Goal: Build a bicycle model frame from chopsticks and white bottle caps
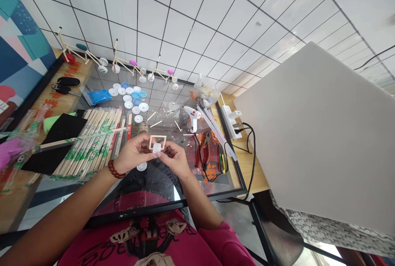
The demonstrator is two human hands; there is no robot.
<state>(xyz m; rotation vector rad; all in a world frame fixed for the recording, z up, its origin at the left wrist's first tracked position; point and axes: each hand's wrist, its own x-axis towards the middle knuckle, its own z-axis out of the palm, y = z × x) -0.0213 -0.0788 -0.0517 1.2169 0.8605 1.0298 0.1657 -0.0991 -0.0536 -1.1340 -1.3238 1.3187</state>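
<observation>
Both my hands meet over the front of the glass table. A small rectangular frame of light wooden sticks (158,137) is held between them, with a white round piece (156,148), like a bottle cap, at its lower side. My left hand (132,151), with a beaded bracelet at the wrist, pinches the left side of the frame. My right hand (175,157) grips the right side, its thumb against the white piece. Some fingertips are hidden behind the frame. Just below my left hand, another white cap (141,166) lies on the glass.
Wrapped chopsticks (92,142) and black sheets (58,142) lie left. White and blue caps (127,98) sit behind my hands. A glue gun (193,118), glue sticks (216,130), pliers (203,149) and a power strip (231,120) lie right. Small stick-and-cap models (132,63) line the back.
</observation>
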